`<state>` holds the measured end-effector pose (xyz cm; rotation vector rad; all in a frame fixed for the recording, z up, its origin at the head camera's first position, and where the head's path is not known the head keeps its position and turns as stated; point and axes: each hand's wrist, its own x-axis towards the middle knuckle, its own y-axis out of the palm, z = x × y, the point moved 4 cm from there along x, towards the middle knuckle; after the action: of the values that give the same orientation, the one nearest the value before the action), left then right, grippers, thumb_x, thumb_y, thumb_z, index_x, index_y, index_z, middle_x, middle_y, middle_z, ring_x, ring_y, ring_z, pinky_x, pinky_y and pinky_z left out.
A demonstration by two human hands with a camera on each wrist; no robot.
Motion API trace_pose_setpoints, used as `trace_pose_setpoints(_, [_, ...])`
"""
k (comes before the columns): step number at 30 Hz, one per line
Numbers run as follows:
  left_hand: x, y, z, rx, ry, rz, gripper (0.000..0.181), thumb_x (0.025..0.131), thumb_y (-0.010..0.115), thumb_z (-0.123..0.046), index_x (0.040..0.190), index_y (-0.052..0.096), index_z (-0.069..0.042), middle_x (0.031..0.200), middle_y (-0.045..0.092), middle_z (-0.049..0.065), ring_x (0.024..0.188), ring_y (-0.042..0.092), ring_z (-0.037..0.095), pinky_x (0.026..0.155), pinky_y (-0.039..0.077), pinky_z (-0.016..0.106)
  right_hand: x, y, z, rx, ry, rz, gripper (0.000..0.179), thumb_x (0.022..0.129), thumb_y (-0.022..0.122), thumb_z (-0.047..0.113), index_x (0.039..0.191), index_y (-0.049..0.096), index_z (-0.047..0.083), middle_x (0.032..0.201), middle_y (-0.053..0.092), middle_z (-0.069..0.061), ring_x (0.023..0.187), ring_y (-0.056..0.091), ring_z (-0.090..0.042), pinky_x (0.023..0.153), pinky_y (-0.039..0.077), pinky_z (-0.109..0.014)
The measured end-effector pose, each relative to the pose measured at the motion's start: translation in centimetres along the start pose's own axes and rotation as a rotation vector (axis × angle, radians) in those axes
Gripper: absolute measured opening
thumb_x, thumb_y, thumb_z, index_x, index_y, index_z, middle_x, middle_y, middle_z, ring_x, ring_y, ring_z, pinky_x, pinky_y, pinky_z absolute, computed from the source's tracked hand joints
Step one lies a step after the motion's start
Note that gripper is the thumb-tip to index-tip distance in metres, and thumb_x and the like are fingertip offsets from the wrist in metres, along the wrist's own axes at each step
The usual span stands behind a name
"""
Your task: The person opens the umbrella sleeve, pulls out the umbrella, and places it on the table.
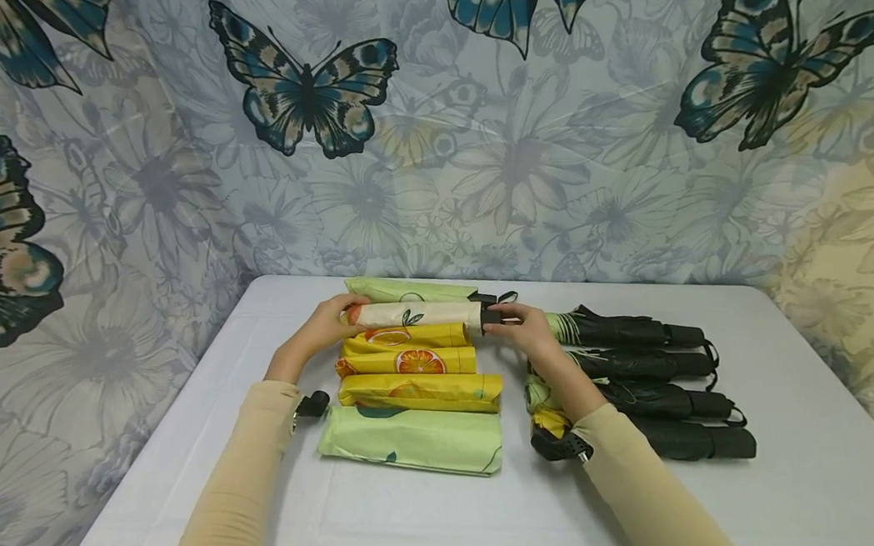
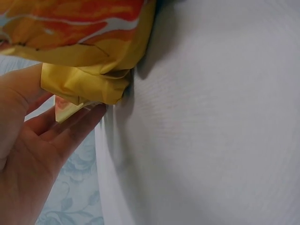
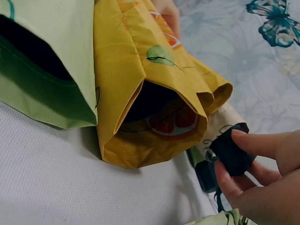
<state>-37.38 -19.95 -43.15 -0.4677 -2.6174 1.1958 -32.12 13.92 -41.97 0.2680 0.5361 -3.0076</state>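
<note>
A folded umbrella point(image 1: 428, 313) in a cream sleeve with a fruit-and-leaf print lies crosswise between both hands. My left hand point(image 1: 329, 321) grips its orange-printed left end; in the left wrist view that hand point(image 2: 33, 145) is partly behind a yellow sleeve point(image 2: 93, 77). At the other end, my right hand point(image 1: 527, 333) holds the black handle, and the right wrist view shows thumb and fingers pinching this handle point(image 3: 233, 151). Just behind lies another umbrella point(image 1: 408, 290) in a light green sleeve. Directly in front are three yellow orange-print sleeves point(image 1: 420, 362).
A wide light green sleeve point(image 1: 413, 441) lies nearest me in the row, its end open in the right wrist view. Several black folded umbrellas point(image 1: 628, 328) lie side by side on the right, partly behind my right forearm. A butterfly-print cloth point(image 1: 439, 181) hangs behind the white table point(image 1: 437, 523).
</note>
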Motion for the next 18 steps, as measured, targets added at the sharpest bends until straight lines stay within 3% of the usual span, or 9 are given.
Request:
trace_pose_setpoints(7, [-0.2, -0.1, 0.0, -0.011, 0.004, -0.001, 0.052, 0.086, 0.072, -0.004, 0.135, 0.055, -0.004, 0.139, 0.053, 0.021, 0.129, 0.049, 0.041, 0.109, 0.042, 0.055, 0.0, -0.2, -0.1, 0.089, -0.019, 0.031, 0.048, 0.094, 0.065, 0.015, 0.139, 0.052, 0.005, 0.14, 0.05, -0.021, 0.12, 0.055, -0.033, 0.111, 0.043, -0.048])
trace_pose_setpoints(13, [-0.4, 0.0, 0.2, -0.025, 0.005, -0.005, 0.05, 0.087, 0.071, -0.004, 0.135, 0.055, -0.005, 0.139, 0.054, 0.02, 0.128, 0.051, 0.041, 0.108, 0.043, 0.055, -0.2, -0.6, 0.0, 0.188, -0.009, 0.046, 0.051, 0.095, 0.063, 0.011, 0.142, 0.046, 0.0, 0.141, 0.049, -0.023, 0.101, 0.068, -0.018, 0.109, 0.047, -0.043])
trace_pose_setpoints(18, [-0.5, 0.0, 0.4, -0.047, 0.009, -0.011, 0.049, 0.088, 0.07, -0.003, 0.135, 0.055, -0.005, 0.139, 0.054, 0.019, 0.127, 0.052, 0.041, 0.107, 0.045, 0.055, -0.3, -1.4, 0.1, 0.221, 0.018, 0.048, 0.053, 0.097, 0.06, 0.014, 0.145, 0.042, 0.002, 0.147, 0.045, -0.021, 0.092, 0.069, -0.008, 0.11, 0.046, -0.043])
